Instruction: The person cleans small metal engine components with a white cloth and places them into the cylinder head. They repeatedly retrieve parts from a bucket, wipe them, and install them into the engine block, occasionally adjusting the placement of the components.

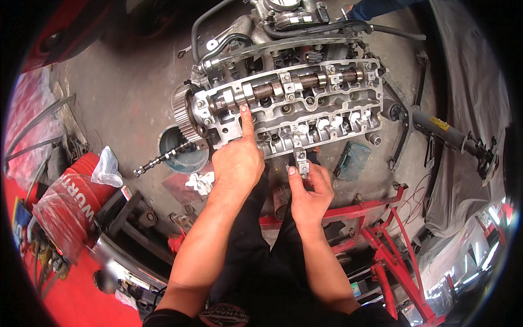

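Note:
A cylinder head (332,102) lies across the view in front of me. Along its far side runs a camshaft (263,91), seated under metal bearing caps, with a toothed pulley (183,113) at its left end. My left hand (239,162) holds nothing visible. Its index finger is stretched out, the tip at the camshaft's near edge, while the other fingers curl under. At the head's near edge, my right hand (312,196) grips a small silver bearing cap (301,158) between thumb and fingers. Bare journal seats line the near row.
Left of the head, another camshaft (158,162) leans over a round tub (188,158). A crumpled white cloth (201,183) lies nearby. A teal case (353,160) sits to the right, beyond a red metal stand (376,240). Another person's blue sleeve (373,9) shows at the top.

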{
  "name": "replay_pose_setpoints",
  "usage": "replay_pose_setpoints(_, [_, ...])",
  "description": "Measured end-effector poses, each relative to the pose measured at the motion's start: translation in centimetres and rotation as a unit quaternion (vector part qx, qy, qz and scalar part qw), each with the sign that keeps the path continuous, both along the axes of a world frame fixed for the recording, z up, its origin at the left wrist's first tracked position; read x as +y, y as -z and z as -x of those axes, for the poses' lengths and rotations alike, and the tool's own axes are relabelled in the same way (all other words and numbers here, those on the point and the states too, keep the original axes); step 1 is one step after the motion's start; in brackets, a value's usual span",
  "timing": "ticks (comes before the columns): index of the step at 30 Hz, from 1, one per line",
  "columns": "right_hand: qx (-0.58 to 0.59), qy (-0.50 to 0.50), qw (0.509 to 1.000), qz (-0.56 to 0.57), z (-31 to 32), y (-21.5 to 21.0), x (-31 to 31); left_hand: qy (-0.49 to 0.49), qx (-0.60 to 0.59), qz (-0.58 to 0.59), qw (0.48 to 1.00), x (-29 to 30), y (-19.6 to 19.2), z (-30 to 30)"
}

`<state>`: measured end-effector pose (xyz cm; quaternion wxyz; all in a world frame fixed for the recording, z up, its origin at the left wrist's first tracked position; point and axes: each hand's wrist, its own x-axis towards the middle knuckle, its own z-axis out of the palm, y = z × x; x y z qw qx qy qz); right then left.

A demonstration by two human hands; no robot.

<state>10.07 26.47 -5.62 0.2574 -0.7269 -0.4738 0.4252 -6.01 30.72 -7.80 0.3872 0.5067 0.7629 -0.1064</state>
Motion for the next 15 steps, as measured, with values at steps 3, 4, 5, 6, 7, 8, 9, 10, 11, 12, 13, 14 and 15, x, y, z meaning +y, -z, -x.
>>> replay_pose_setpoints(3, [0.008,0.004,1.0,-0.009,0.1,-0.3,0.5,0.004,0.0,0.012,1.0,0.3,-0.3,-0.1])
replay_pose_setpoints(4, [0.013,0.007,1.0,-0.012,0.1,-0.3,0.6,0.005,0.001,0.015,1.0,0.4,-0.3,-0.2])
replay_pose_setpoints(5, [0.014,0.007,1.0,-0.011,0.0,-0.4,0.6,0.005,0.003,0.018,1.0,0.5,-0.3,-0.3])
replay_pose_setpoints(6, [0.016,0.006,1.0,-0.009,-0.1,-0.4,0.7,0.009,0.005,0.03,0.999,0.6,-0.4,-0.3])
replay_pose_setpoints(7, [0.019,0.006,1.0,-0.007,-0.2,-0.4,0.7,0.013,0.009,0.035,0.999,0.7,-0.4,-0.4])
replay_pose_setpoints(8, [0.016,0.001,1.0,-0.009,-0.3,-0.4,0.8,0.017,0.013,0.04,0.999,0.8,-0.4,-0.5])
replay_pose_setpoints(9, [0.015,-0.004,1.0,-0.01,-0.6,-0.5,0.8,0.02,0.018,0.046,0.999,0.8,-0.4,-0.7])
replay_pose_setpoints(10, [0.013,-0.01,1.0,-0.011,-0.8,-0.4,0.9,0.017,0.02,0.049,0.998,0.8,-0.4,-0.8])
replay_pose_setpoints(11, [0.015,-0.011,1.0,-0.014,-1.1,-0.3,0.9,0.014,0.021,0.053,0.998,0.9,-0.5,-1.0])
replay_pose_setpoints(12, [0.019,-0.013,1.0,-0.018,-1.4,-0.2,1.0,0.01,0.025,0.056,0.998,1.1,-0.6,-1.2])
replay_pose_setpoints(13, [0.023,-0.014,0.999,-0.021,-1.7,0.0,1.1,0.0,0.027,0.054,0.998,1.3,-0.8,-1.4])
replay_pose_setpoints(14, [0.024,-0.017,0.999,-0.022,-2.1,0.2,1.2,-0.011,0.03,0.053,0.998,1.5,-0.9,-1.6])
replay_pose_setpoints(15, [0.024,-0.018,0.999,-0.022,-2.5,0.3,1.2,-0.019,0.032,0.052,0.998,1.7,-1.0,-1.8])
